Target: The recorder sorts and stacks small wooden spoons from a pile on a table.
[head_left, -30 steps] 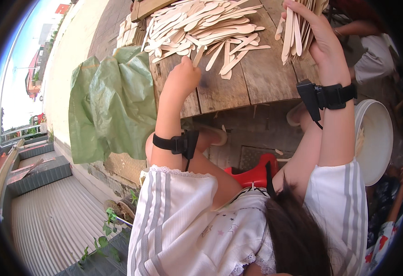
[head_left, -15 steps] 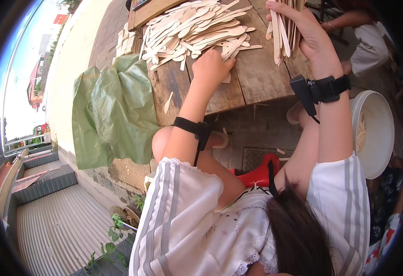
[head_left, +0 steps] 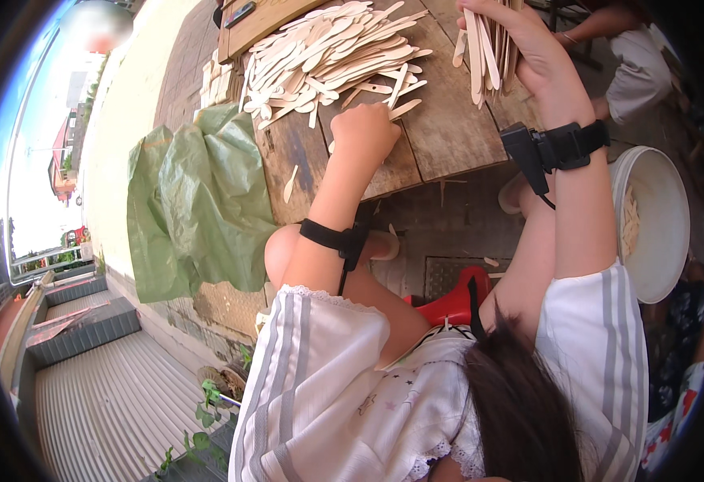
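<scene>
A heap of pale, flat wooden sticks with rounded ends [head_left: 328, 52] covers the far part of the wooden table [head_left: 448, 136]. My left hand [head_left: 366, 132] is closed at the near side of the heap, knuckles up. Stick ends poke out past its fingers, and what lies under the palm is hidden. Raised over the table's right side, my right hand [head_left: 533, 48] grips a thick bundle of the same sticks [head_left: 489, 60], pointing downward between thumb and fingers. One loose stick [head_left: 290, 183] lies alone at the table's left edge.
A green plastic sheet [head_left: 199, 201] hangs beside the table's left edge. A wooden box or tray [head_left: 264, 28] stands at the far left. On my right is a tilted white bucket [head_left: 657, 225] with wooden pieces inside. Another person's arm [head_left: 605, 28] shows at the far right.
My left hand has shifted slightly left and nearer to me, away from the heap, with stick ends now showing beyond its fingers. My right hand keeps its bundle almost in place.
</scene>
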Action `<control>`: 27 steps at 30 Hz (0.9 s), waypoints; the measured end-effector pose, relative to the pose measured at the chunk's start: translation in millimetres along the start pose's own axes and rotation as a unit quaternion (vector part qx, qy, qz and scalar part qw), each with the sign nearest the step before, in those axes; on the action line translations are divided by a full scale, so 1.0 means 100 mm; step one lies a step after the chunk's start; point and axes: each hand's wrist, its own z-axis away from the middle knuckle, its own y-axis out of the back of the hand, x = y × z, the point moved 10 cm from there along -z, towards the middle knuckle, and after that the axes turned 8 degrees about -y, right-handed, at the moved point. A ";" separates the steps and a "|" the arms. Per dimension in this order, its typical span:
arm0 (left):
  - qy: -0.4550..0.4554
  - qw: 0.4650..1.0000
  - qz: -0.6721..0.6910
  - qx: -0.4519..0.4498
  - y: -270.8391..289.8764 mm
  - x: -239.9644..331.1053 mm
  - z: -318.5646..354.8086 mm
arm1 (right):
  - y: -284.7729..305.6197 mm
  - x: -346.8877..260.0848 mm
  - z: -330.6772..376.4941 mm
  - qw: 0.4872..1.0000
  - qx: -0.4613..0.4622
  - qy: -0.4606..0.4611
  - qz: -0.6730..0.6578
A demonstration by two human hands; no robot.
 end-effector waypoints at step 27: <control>-0.318 0.865 0.363 0.138 2.14 1.58 0.69 | 0.39 0.42 -0.34 0.968 0.128 0.019 -0.214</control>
